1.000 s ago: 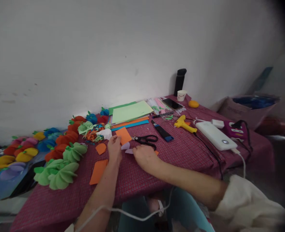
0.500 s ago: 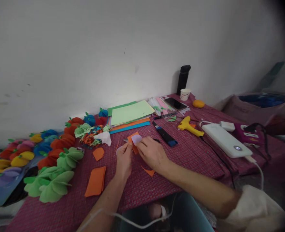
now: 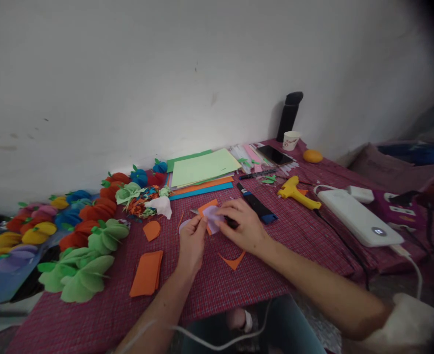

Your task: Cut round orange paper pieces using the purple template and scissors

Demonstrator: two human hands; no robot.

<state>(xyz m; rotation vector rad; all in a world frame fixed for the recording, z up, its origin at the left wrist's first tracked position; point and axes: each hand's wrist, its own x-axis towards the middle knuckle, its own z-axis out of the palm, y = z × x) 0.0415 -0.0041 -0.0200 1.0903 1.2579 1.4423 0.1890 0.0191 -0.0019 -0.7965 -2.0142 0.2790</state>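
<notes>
My left hand pinches an orange paper piece by its lower left side. A smaller purple paper piece lies over the orange one. My right hand, with fingers bent, grips the purple piece at its right edge. A black part shows between the right fingers; whether it is held or lies behind them, I cannot tell. A pointed metal tip sticks out left of the papers. Another purple piece is partly hidden by my left hand. An orange offcut lies below my right hand.
Left stand colourful paper pumpkins, orange paper stacks and shredded paper. Behind are coloured sheets. A dark blue-ended case, yellow glue gun, white power bank, phone, cup and bottle stand right.
My right hand has shifted slightly right, uncovering more of the purple piece and the black part. The orange offcut now shows more fully. The camera view has turned slightly left.
</notes>
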